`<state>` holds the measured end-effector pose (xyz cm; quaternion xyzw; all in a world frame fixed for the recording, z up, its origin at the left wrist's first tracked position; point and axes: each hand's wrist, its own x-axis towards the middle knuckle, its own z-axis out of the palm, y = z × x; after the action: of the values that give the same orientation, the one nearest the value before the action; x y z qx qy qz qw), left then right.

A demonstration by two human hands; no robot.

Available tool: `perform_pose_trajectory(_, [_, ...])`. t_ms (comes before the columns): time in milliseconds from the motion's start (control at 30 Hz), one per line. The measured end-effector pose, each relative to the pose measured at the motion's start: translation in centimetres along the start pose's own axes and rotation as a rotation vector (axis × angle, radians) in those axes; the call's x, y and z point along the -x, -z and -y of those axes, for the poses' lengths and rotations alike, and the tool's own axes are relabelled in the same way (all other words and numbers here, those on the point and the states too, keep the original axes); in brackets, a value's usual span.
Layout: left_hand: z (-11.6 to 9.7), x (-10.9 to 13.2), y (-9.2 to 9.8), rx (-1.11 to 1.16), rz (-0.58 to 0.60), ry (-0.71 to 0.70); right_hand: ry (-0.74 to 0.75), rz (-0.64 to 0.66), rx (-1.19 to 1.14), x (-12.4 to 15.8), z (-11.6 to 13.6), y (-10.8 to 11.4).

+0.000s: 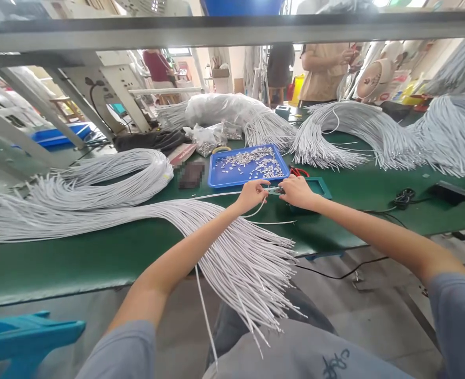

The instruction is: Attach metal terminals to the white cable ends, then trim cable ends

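My left hand (pixel 253 196) is closed in a pinch on a white cable (pixel 228 194) over the far part of the green table. Close to its right, my right hand (pixel 297 191) is closed with its fingers pointing toward the left one. A small pale blue-green and metallic piece (pixel 274 190) shows between the hands; its kind is too small to tell. Under and behind the right hand lies a green tray (pixel 322 187), with red handles (pixel 300 172) beside it. A thick bundle of white cables (pixel 240 247) fans out below my left forearm and hangs over the table edge.
A blue tray (pixel 216 176) of small metal parts stands behind my hands. More cable bundles (pixel 137 173) lie left and at the back. A black adapter (pixel 449 192) sits right. A metal beam (pixel 232 31) crosses above; a co-worker (pixel 323 68) stands opposite.
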<state>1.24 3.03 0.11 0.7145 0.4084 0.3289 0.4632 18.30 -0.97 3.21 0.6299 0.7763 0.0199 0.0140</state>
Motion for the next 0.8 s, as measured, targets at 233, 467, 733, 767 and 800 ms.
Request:
perform_pose_trajectory(233, [1.4,-0.6,-0.6,0.08,-0.008,0.091,0.011,0.045,0.059,-1.1,0.3,0.7])
perform_pose_trajectory(467, [2.0,-0.7,0.1,0.141,-0.026,0.152,0.037,0.089,0.105,-1.4,0.2,0.9])
perform_pose_trajectory(733, [2.6,-1.1,-0.1,0.113,-0.008,0.137,0.034,0.096,0.113,-1.2,0.1,0.8])
perform_pose_trajectory(767, [2.6,-1.1,-0.1,0.106,-0.008,0.132,0.031,0.097,0.11,-1.2,0.2,0.8])
perform_pose_trajectory(800, [2.5,-1.1,-0.1,0.1,-0.007,0.128,0.028,0.097,0.105,-1.2,0.2,0.8])
